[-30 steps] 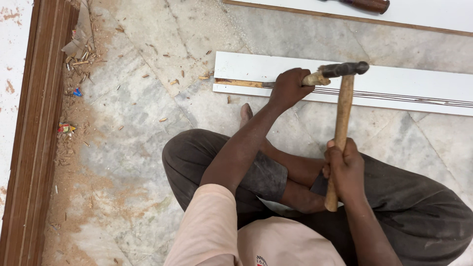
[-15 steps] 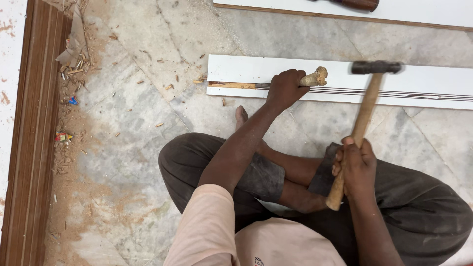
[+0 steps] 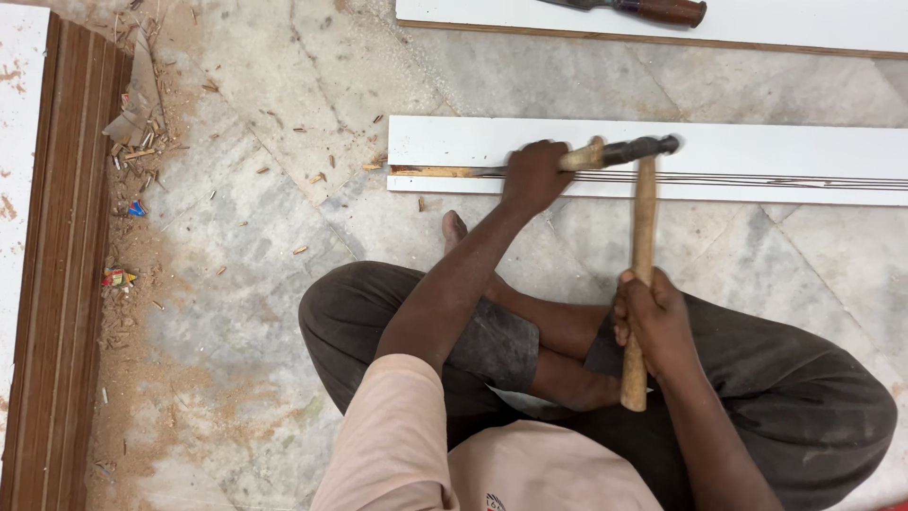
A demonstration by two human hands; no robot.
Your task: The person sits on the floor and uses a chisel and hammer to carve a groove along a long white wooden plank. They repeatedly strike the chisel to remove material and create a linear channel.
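Seated worker cutting a groove in a board, seen from above. The person sits cross-legged on the marble floor. The left hand has its grip closed round the pale wooden handle of a chisel, which lies almost flat along the white board with its blade pointing toward the board's left end. The right hand has its grip pressed tight round the lower part of the wooden shaft of a hammer; the dark hammer head meets the butt of the chisel handle. The board lies across the floor in front of the knees, its left end near the middle of the view.

State of work, as a judgement: bare wood shows in the groove from the board's left end to the chisel blade, so that stretch appears cut out; to the right only thin dark lines run along the board, a length that looks not yet cut.

Wood chips and sawdust lie along the floor's left side beside a brown ribbed moulding. A second white board lies at the top edge and carries another wooden-handled tool.
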